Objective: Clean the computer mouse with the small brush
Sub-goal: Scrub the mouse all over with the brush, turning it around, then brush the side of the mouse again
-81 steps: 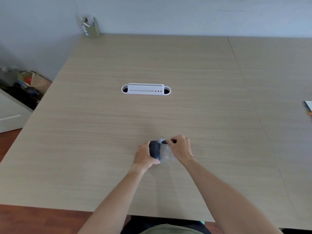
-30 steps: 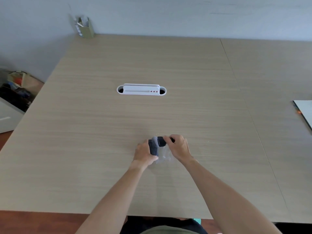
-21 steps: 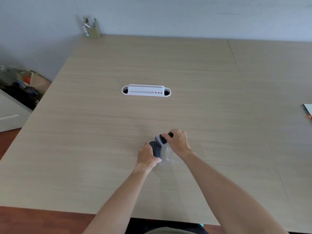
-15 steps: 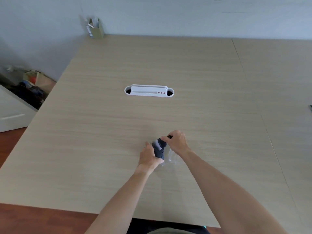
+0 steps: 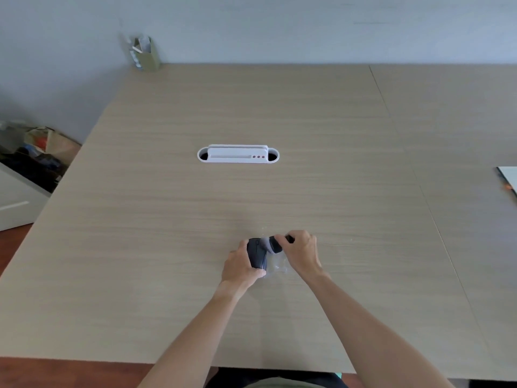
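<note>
A dark grey computer mouse rests near the front middle of the wooden table. My left hand grips it from the left side. My right hand pinches a small brush with a black handle and pale grey bristles. The bristles lie on the mouse's upper right part. A piece of clear plastic lies on the table under and right of the mouse, partly hidden by my right hand.
A white cable-port cover is set into the table's middle. An olive pen holder stands at the far left corner against the wall. A white sheet pokes in at the right edge. Boxes with clutter sit off the table's left side.
The brush head has moved over the mouse top, from its far end down onto its upper right part. My left hand has kept its hold on the mouse. The camera has shifted slightly.
</note>
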A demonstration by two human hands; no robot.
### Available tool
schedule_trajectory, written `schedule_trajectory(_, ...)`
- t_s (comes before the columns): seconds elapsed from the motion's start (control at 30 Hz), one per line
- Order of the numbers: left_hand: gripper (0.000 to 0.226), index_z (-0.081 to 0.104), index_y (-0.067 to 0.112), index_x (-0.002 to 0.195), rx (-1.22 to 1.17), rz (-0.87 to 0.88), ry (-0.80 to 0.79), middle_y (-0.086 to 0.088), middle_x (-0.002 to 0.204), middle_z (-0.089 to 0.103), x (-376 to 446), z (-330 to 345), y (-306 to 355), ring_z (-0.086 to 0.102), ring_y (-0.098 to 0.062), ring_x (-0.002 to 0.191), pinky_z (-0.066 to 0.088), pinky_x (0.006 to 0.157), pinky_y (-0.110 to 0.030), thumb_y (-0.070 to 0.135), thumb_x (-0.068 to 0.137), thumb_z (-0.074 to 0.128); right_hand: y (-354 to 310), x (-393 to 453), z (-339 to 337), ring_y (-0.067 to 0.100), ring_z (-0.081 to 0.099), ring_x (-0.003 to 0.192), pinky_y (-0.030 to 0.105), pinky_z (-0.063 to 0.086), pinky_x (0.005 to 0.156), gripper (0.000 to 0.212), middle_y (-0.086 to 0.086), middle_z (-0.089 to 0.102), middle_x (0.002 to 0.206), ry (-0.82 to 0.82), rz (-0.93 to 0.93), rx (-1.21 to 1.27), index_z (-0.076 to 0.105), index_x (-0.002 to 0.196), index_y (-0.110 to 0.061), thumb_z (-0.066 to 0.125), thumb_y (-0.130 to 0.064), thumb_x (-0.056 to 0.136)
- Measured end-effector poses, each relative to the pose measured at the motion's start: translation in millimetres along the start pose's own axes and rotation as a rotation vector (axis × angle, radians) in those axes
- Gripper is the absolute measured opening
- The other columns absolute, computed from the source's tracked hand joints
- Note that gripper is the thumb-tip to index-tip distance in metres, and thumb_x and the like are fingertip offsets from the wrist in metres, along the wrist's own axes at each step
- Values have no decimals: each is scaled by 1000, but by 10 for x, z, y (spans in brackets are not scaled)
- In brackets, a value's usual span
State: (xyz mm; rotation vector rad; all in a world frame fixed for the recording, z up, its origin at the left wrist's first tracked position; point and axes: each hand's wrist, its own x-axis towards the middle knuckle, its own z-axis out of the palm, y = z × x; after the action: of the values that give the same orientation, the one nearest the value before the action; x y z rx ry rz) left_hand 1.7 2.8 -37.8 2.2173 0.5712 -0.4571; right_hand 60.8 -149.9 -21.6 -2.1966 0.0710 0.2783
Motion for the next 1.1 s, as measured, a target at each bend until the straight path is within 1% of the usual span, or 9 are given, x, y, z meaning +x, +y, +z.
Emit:
schedule_trajectory(0.13,95,38,38,135,88,56,-78,-5,107,62,24,-22,-22,62,-25,96,57,77,-35,27,49,77,31,-157,-1,14,19,50,23,16,43,52,4,25,51,-133,2,50,32,50,-4,69,-27,79)
schedule_trajectory(0.27,85,46,33,130,101,105,-132,-2,106,64,39,-122,16,59,-26,100,55,74,-33,20,52,79,100,-215,-19,14,15,51,25,15,45,49,1,21,50,27,33,29,28,50,-13,67,-24,76)
schedule_trajectory(0.47,92,45,26,139,69,126,-158,2,106,66,84,-186,-1,63,-23,101,56,86,-37,13,56,82,166,-297,-61,16,17,54,28,17,47,51,4,22,53,137,44,16,33,54,-1,60,-31,84)
schedule_trajectory(0.63,87,47,23,139,49,137,-121,-1,105,65,79,-145,-3,63,-22,96,53,75,-28,10,60,80,221,-403,-34,15,28,51,24,24,48,43,-1,31,48,130,10,17,41,50,-16,58,-28,88)
schedule_trajectory(0.67,88,45,21,141,61,144,-113,-2,108,65,75,-136,1,62,-22,98,51,76,-27,11,60,81,258,-428,-26,16,34,54,21,28,51,39,0,37,51,143,-17,23,41,59,-10,61,-28,88)
schedule_trajectory(0.7,92,43,19,144,77,148,-103,-4,113,65,73,-124,-1,62,-23,103,50,80,-26,13,61,82,300,-457,-20,14,42,59,16,32,55,26,2,44,56,163,-40,18,64,69,-10,64,-28,87)
schedule_trajectory(0.77,99,37,17,149,100,145,-86,-7,123,62,54,-107,0,59,-25,114,49,89,-26,16,62,84,386,-512,-8,8,49,69,10,37,63,7,5,51,70,179,-57,2,74,89,-24,69,-27,85)
schedule_trajectory(1.0,104,32,17,152,127,118,-66,-10,132,59,21,-77,14,56,-25,121,47,95,-26,17,63,86,585,-553,96,14,48,70,21,43,70,41,5,45,90,45,-15,-150,63,125,-15,72,-21,85)
schedule_trajectory(1.1,103,30,19,153,140,114,-64,-11,132,58,27,-58,11,56,-26,121,48,95,-28,16,65,84,587,-577,159,24,56,78,35,51,82,44,4,45,94,3,-26,-238,55,134,-16,64,-23,91)
